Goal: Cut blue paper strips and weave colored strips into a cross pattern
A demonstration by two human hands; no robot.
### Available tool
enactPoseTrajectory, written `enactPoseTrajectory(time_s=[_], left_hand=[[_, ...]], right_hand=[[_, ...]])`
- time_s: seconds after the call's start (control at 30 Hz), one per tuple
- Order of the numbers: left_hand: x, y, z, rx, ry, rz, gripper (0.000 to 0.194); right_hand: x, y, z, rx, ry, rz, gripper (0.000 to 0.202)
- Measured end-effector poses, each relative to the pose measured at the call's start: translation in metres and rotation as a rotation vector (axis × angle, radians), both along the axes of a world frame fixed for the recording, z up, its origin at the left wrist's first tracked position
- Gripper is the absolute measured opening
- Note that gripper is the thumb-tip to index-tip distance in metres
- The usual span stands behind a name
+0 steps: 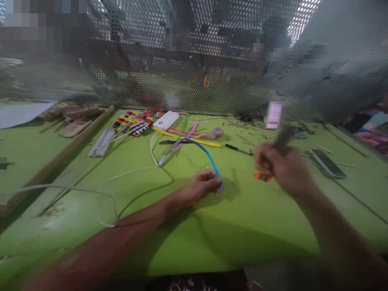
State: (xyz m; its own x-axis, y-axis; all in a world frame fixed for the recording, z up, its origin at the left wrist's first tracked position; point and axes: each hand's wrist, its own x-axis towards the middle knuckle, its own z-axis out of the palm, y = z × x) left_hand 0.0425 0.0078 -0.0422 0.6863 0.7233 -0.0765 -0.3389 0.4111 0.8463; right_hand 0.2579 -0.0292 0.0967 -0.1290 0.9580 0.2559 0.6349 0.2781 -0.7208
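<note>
The near end of a blue strip (209, 153) is pinched in the fingers of my left hand (207, 182). From there the strip arcs away to a loose pile of flat coloured strips, where a green strip (184, 127) and a yellow strip (209, 142) cross. My right hand (280, 165) is raised to the right and closed around a blurred tool; its dark, flat part (284, 139) sticks up and an orange end (263, 176) shows below the fist. Motion blur hides what kind of tool it is. A black pen (238, 149) lies between the hands, beyond them.
A white power bank (166, 120) with a white cable (112, 198) sits by a multicoloured woven piece (131, 122). At left are a clear case (102, 143) and a wooden bar (57, 161). A phone-like slab (327, 163) lies at right. Perforated mesh (182, 91) stands behind.
</note>
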Motion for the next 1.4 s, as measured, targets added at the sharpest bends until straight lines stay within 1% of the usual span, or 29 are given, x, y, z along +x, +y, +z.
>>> enactPoseTrajectory(time_s=[0.07,0.13,0.23,0.3,0.37,0.4,0.47,0.57,0.6,0.67,0.77,0.87,1.03,1.27,1.4], left_hand=[[-0.001,0.0,0.0,-0.015,-0.02,-0.009,0.045],[-0.002,-0.001,0.002,-0.027,-0.029,-0.016,0.042],[-0.002,-0.001,0.002,-0.064,-0.042,-0.026,0.042],[-0.003,0.0,0.001,-0.08,-0.045,-0.042,0.043],[-0.005,0.0,0.0,-0.061,-0.019,-0.061,0.043],[-0.006,0.0,0.0,-0.046,0.007,-0.065,0.041],[-0.009,-0.001,0.002,-0.036,0.065,-0.059,0.038],[-0.012,-0.002,0.008,-0.044,0.113,-0.05,0.034],[-0.013,-0.002,0.01,-0.039,0.117,-0.051,0.033],[-0.014,-0.002,0.013,-0.02,0.116,-0.059,0.032],[-0.015,-0.003,0.015,-0.008,0.109,-0.05,0.032],[-0.016,-0.006,0.017,-0.02,0.11,-0.039,0.03],[-0.016,-0.007,0.018,-0.055,0.099,-0.023,0.03],[-0.014,-0.007,0.022,-0.033,0.092,-0.084,0.028],[-0.015,-0.007,0.021,-0.046,0.118,-0.072,0.027]], right_hand=[[-0.007,0.014,-0.014,-0.069,-0.051,0.068,0.042],[-0.015,0.023,-0.028,-0.137,-0.183,0.153,0.034],[-0.02,0.02,-0.046,-0.202,-0.441,0.258,0.027],[-0.016,0.012,-0.055,-0.172,-0.535,0.288,0.025],[-0.008,0.003,-0.064,-0.078,-0.569,0.317,0.024],[-0.004,0.0,-0.068,-0.006,-0.572,0.336,0.024],[0.002,-0.004,-0.076,0.175,-0.585,0.348,0.03],[0.004,-0.003,-0.085,0.448,-0.63,0.32,0.041],[0.002,-0.002,-0.087,0.515,-0.641,0.313,0.043],[-0.002,-0.001,-0.091,0.595,-0.641,0.328,0.044],[-0.009,-0.002,-0.095,0.617,-0.615,0.342,0.042],[-0.014,-0.006,-0.099,0.641,-0.566,0.308,0.04],[-0.018,-0.01,-0.105,0.594,-0.491,0.297,0.03],[-0.018,-0.004,-0.106,0.606,-0.551,0.286,0.037],[-0.022,-0.003,-0.108,0.607,-0.527,0.283,0.035]])
